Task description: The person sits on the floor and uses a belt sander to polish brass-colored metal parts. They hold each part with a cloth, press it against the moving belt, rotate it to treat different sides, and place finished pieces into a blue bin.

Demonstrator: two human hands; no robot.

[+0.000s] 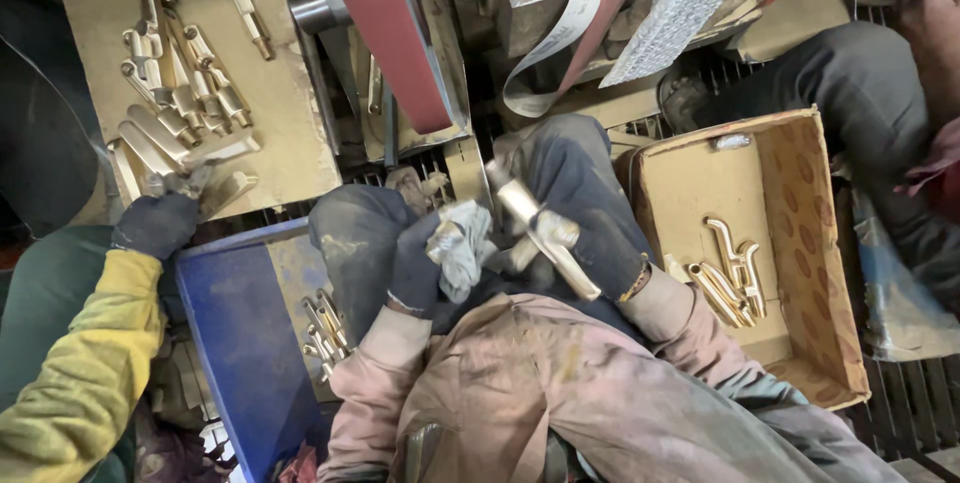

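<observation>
My right hand [585, 208], in a dark glove, is closed around a brass tap-shaped fitting [545, 235] that lies at a slant in front of my chest. Just left of it, my gloved left hand [412, 268] grips a crumpled grey cloth [462, 248], which touches the fitting. Both my sleeves are dusty pink. Above my hands a red abrasive belt [392, 38] runs over a steel roller [325, 5].
An open cardboard box [800, 243] on the right holds a few brass fittings [732, 278]. At lower left stands a blue crate [240, 343] containing brass pieces [325, 328]. A co-worker's gloved hand [155, 225], on a yellow sleeve, touches several brass parts [185, 108] on a board. Another person sits at upper right.
</observation>
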